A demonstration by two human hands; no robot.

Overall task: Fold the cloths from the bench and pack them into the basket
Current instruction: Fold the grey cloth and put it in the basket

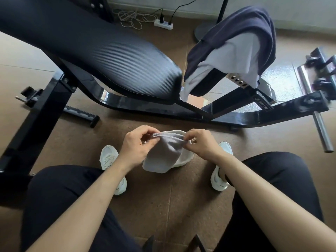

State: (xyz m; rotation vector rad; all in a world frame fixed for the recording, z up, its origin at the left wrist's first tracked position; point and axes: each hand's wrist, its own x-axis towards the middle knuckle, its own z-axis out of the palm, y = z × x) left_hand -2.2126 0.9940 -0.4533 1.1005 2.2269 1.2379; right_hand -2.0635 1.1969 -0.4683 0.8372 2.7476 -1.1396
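A small grey cloth (164, 155) hangs folded between my hands over the floor between my feet. My left hand (137, 145) pinches its stitched top edge at the left, and my right hand (201, 144) pinches the same edge at the right. Behind the cloth sits a white basket (184, 159), mostly hidden, with only parts of its rim and side showing. On the bench's small seat pad at the upper right lie a dark navy cloth (241, 28) and a pale grey cloth (234, 59) draped under it.
The black padded bench (101, 51) with its steel frame (236, 117) crosses the view ahead. A power strip with cables (163, 24) lies on the brown floor at the back. My white shoes (109, 157) flank the basket.
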